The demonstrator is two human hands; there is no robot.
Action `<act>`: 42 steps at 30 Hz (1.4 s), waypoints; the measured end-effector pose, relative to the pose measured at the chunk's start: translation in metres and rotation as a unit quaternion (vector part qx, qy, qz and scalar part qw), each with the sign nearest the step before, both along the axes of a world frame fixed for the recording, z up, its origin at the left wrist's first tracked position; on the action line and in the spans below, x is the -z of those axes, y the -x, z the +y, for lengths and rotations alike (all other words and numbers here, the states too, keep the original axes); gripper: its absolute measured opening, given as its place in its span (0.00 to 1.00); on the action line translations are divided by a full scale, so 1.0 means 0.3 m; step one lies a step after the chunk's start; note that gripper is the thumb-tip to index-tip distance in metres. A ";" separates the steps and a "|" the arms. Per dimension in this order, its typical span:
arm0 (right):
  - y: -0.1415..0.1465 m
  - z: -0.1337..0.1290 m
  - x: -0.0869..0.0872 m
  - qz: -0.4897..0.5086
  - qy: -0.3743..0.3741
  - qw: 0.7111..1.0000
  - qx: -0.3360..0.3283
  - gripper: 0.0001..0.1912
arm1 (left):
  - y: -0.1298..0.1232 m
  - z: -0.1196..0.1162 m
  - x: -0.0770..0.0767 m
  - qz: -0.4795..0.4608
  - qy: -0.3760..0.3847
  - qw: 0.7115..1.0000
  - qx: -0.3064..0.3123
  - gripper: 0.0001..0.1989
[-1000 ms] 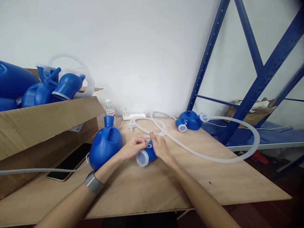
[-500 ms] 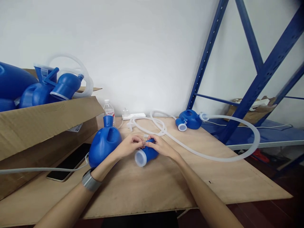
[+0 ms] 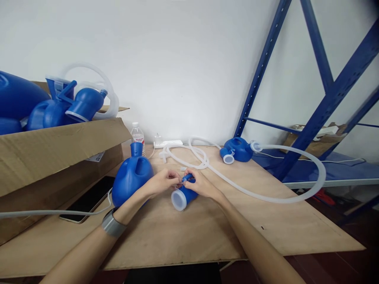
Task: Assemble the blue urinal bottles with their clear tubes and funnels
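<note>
A blue cup-shaped part (image 3: 189, 194) with a translucent white rim lies on its side on the wooden table, its rim facing me. My right hand (image 3: 199, 182) has its thumb and fingers closed on a small blue piece at the top of that part. Just left of it, my left hand (image 3: 166, 181) is pinched together near the same spot; what its fingertips hold is too small to make out. A blue jug (image 3: 130, 177) stands upright to the left of my left hand, beside my forearm.
An open cardboard box (image 3: 68, 148) full of blue parts stands left, a black phone (image 3: 89, 199) beside it. Behind are a water bottle (image 3: 137, 135), a power strip (image 3: 168, 144) and a coiled white hose (image 3: 251, 192) running right to another blue jug (image 3: 242, 150). A blue rack (image 3: 322, 102) rises right.
The small blue piece under my right fingers has come up and shows more clearly. The cup-shaped part has shifted slightly right. The whole view has moved a little.
</note>
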State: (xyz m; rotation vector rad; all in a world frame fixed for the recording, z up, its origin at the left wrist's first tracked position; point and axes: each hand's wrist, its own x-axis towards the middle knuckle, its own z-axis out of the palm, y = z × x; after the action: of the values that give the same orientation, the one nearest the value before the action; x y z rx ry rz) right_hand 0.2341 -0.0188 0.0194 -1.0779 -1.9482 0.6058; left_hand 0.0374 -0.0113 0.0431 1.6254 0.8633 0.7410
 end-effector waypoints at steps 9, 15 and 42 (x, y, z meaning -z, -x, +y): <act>0.009 -0.012 -0.006 -0.031 -0.026 0.999 0.003 0.05 | 0.006 0.003 0.018 0.041 -0.066 0.997 -0.027 0.10; 0.004 0.000 0.014 -0.039 -0.040 0.998 0.010 0.05 | 0.008 -0.006 0.036 0.017 -0.070 0.997 -0.036 0.11; -0.076 0.261 0.040 0.557 0.241 0.782 0.143 0.09 | -0.053 -0.030 0.216 0.325 -0.279 0.900 -0.083 0.28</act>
State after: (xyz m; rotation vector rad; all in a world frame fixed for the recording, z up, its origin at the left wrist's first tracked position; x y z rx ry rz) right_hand 0.2571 0.0596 0.0073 -0.9172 -0.5814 1.2432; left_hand 0.0533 -0.0204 -0.0216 2.4078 1.3600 0.5871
